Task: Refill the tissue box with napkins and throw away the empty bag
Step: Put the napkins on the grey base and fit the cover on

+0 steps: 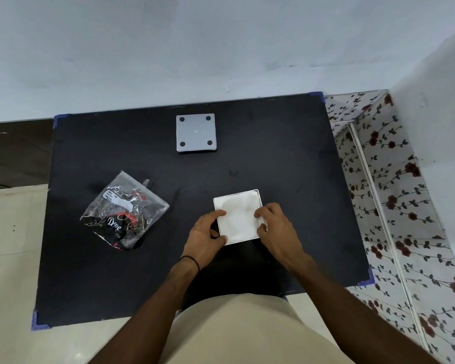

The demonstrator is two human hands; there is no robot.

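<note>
Between our two hands sits the open tissue box (238, 216), its top filled with white napkins (237, 212). Our left hand (206, 236) grips the box's left edge, thumb on the rim and fingers curled around the near corner. Our right hand (273, 224) clasps the right edge, fingertips resting on the napkins. Well to the left of our left hand lies the crumpled plastic bag (122, 212) on the black table (286, 153). Far beyond both hands, toward the wall, the box's grey lid (196, 132) lies flat, showing four dark pads.
</note>
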